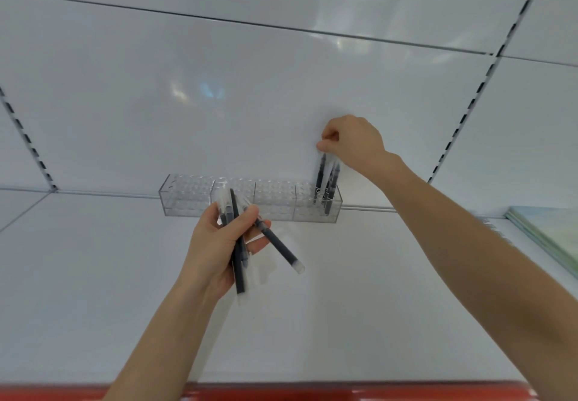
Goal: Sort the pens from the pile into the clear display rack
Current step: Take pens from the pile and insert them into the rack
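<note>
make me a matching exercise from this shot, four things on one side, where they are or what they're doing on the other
1 left hand
2 right hand
3 rack
4 booklets

a far right of the shelf
b grips a bunch of pens
c pinches a pen at the rack's right end
d along the shelf's back edge

Pairs: 1-b, 2-c, 3-d, 4-a

The pens (278, 247) are black with clear caps, the rack (184, 203) is clear and dotted with rows of round holes, shelf (375, 306) and panel (219, 72) are white, the uprights (463, 119) carry dark slots, the strip (281, 393) is red, the books (550, 234) pale green.
</note>
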